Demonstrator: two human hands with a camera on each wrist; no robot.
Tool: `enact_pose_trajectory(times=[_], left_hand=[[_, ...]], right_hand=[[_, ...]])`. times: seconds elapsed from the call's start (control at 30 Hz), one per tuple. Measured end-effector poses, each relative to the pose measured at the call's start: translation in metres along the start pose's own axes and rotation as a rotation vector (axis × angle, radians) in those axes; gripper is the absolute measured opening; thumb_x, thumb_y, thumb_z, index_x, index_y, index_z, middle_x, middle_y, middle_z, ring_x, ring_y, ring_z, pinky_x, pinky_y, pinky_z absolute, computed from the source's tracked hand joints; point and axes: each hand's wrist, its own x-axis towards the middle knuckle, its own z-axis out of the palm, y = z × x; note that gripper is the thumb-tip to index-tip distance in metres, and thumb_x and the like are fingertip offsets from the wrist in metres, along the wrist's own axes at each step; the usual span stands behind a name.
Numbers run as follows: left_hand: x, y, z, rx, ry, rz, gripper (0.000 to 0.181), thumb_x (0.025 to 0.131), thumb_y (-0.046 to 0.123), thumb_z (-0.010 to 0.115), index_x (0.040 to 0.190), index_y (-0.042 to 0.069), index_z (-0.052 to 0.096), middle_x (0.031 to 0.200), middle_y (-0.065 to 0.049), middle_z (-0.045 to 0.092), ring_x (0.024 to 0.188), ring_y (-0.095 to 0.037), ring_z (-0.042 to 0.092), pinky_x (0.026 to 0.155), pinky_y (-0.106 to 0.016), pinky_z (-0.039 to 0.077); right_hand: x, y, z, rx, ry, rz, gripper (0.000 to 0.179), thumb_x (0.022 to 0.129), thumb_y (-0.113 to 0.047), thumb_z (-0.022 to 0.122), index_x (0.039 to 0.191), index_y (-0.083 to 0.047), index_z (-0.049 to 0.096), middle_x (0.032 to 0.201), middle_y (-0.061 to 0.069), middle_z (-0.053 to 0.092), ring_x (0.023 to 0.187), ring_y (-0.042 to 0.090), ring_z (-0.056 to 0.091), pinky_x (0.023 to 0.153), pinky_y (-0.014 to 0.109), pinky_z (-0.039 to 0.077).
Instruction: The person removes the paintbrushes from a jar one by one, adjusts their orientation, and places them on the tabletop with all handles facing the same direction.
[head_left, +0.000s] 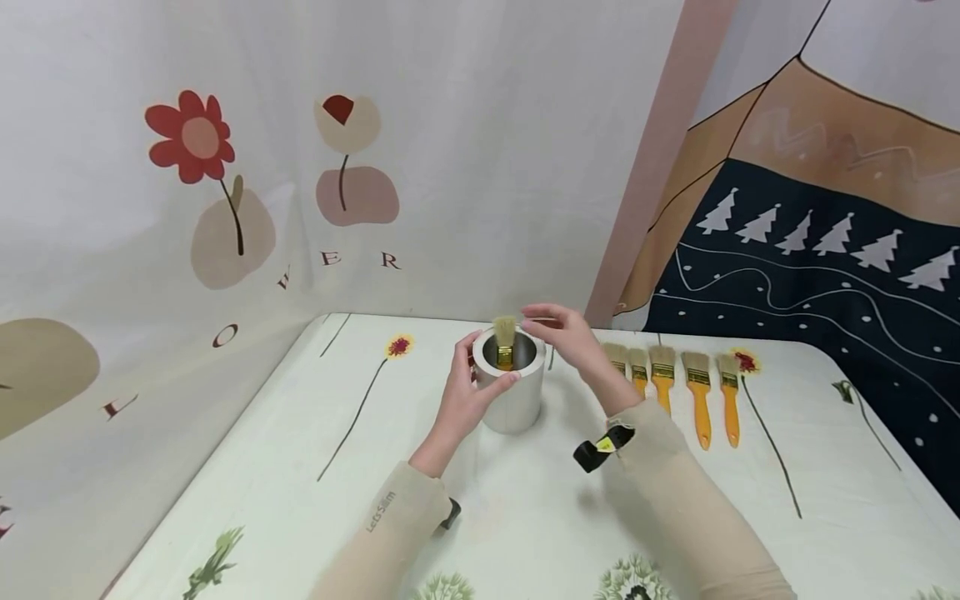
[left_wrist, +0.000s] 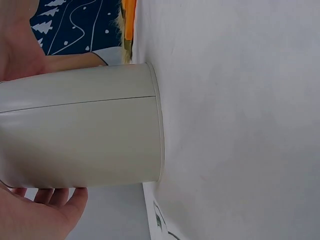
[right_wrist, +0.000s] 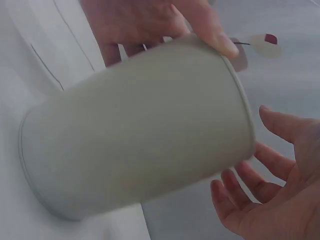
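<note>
A cream cylindrical holder (head_left: 517, 407) with a grey inner wall stands upright on the white table. One paintbrush (head_left: 505, 335) sits inside it, pale bristles up above the rim; its handle is mostly hidden in the holder. My left hand (head_left: 467, 398) holds the holder around its left side, the thumb lying at the near rim. On the other side, my right hand (head_left: 572, 340) is at the upper right of the rim with loosely bent fingers and nothing between them. In the right wrist view its fingertips (right_wrist: 227, 176) are right by the holder's upper edge.
Several paintbrushes (head_left: 697, 392) with orange handles lie in a row at the right, bristles pointing away, partly behind my right forearm. The table's white cloth (head_left: 262, 492) carries printed flowers. A printed curtain (head_left: 480, 167) hangs behind the back edge.
</note>
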Motion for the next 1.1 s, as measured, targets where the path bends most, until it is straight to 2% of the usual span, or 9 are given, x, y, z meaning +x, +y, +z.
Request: enact_pose_trajectory(times=[0.1,0.23,0.4,0.53,0.67,0.8,0.93,1.1], left_hand=[[0.000,-0.001,0.000,0.005,-0.002,0.005,0.085,0.087,0.032,0.075,0.154,0.020,0.025,0.158,-0.007,0.035,0.143,-0.029,0.037,0.117,-0.056,0.034],[0.001,0.001,0.001,0.010,-0.002,0.014,0.086,0.086,0.033,0.075,0.154,0.019,0.025,0.157,-0.007,0.035,0.141,-0.030,0.038,0.116,-0.057,0.034],[0.001,-0.002,0.001,0.001,-0.006,0.012,0.084,0.087,0.032,0.075,0.154,0.018,0.026,0.156,-0.008,0.036,0.139,-0.030,0.039,0.116,-0.058,0.035],[0.000,-0.003,0.000,-0.005,0.001,0.010,0.084,0.088,0.031,0.075,0.154,0.017,0.026,0.156,-0.008,0.036,0.140,-0.031,0.038,0.116,-0.058,0.034],[0.000,-0.003,0.001,-0.005,-0.002,-0.002,0.085,0.087,0.031,0.076,0.154,0.017,0.025,0.157,-0.009,0.036,0.142,-0.032,0.037,0.117,-0.058,0.033],[0.000,-0.003,0.001,0.000,-0.005,-0.022,0.085,0.087,0.030,0.076,0.154,0.018,0.025,0.157,-0.009,0.035,0.142,-0.032,0.037,0.118,-0.057,0.034],[0.003,-0.002,0.000,0.009,0.006,-0.007,0.085,0.087,0.031,0.076,0.154,0.018,0.025,0.157,-0.008,0.035,0.143,-0.032,0.036,0.118,-0.056,0.034],[0.002,-0.002,-0.002,0.006,-0.002,-0.004,0.086,0.086,0.029,0.076,0.154,0.018,0.025,0.156,-0.008,0.035,0.142,-0.032,0.037,0.118,-0.056,0.034]], right_hand=[[0.007,-0.002,0.012,-0.034,0.006,0.005,0.041,0.097,-0.024,0.065,0.133,-0.006,0.061,0.135,0.016,0.062,0.125,0.032,0.058,0.107,0.048,0.047],[0.010,-0.007,0.020,-0.062,0.065,-0.034,0.030,0.095,-0.019,0.068,0.119,-0.003,0.067,0.123,0.017,0.067,0.119,0.032,0.061,0.101,0.045,0.051],[0.003,-0.014,0.017,-0.016,0.079,-0.102,0.023,0.094,-0.016,0.069,0.110,0.000,0.069,0.127,0.017,0.065,0.120,0.031,0.061,0.104,0.046,0.051],[-0.004,-0.025,0.008,0.040,0.081,-0.179,0.022,0.095,-0.014,0.067,0.110,0.002,0.068,0.117,0.015,0.066,0.103,0.023,0.065,0.097,0.039,0.055],[-0.011,-0.041,-0.004,0.119,0.123,-0.243,0.021,0.096,-0.011,0.065,0.111,0.004,0.065,0.098,0.002,0.067,0.088,0.009,0.066,0.088,0.029,0.060],[-0.017,-0.056,-0.018,0.198,0.171,-0.287,0.019,0.097,-0.010,0.064,0.111,0.003,0.063,0.093,-0.007,0.066,0.086,0.005,0.066,0.082,0.022,0.060],[-0.023,-0.071,-0.035,0.285,0.239,-0.341,0.009,0.096,-0.009,0.065,0.105,-0.009,0.066,0.095,-0.007,0.068,0.088,0.007,0.067,0.080,0.021,0.060],[-0.034,-0.080,-0.062,0.386,0.329,-0.400,0.010,0.094,-0.007,0.067,0.099,-0.015,0.068,0.094,-0.006,0.071,0.085,0.007,0.068,0.077,0.019,0.060]])
